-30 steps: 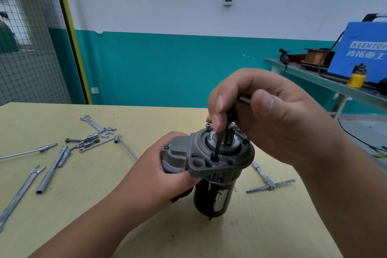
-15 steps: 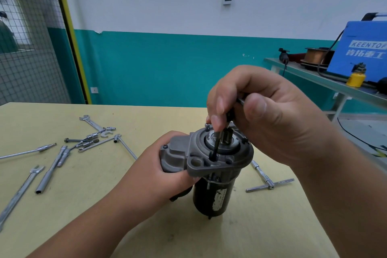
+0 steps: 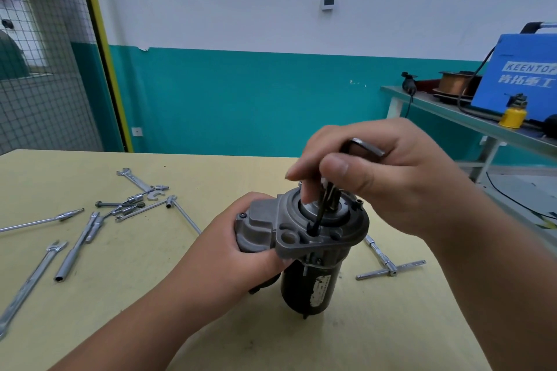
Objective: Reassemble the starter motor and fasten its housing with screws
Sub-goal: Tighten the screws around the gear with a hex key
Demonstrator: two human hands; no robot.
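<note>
The left hand (image 3: 238, 253) grips the starter motor (image 3: 313, 286); the right hand (image 3: 398, 190) pinches the hex key (image 3: 320, 214); tilted, the key may slip and round the screw (image 3: 311, 231) below.

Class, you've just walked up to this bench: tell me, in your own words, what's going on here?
A person is working on a starter motor that stands upright on a yellow table. The left hand grips the starter motor by its grey housing. The right hand holds a black hex key, its tip down in a recess on the housing's top face. Spanners lie on the table to the left, a T-handle wrench to the right.
</note>
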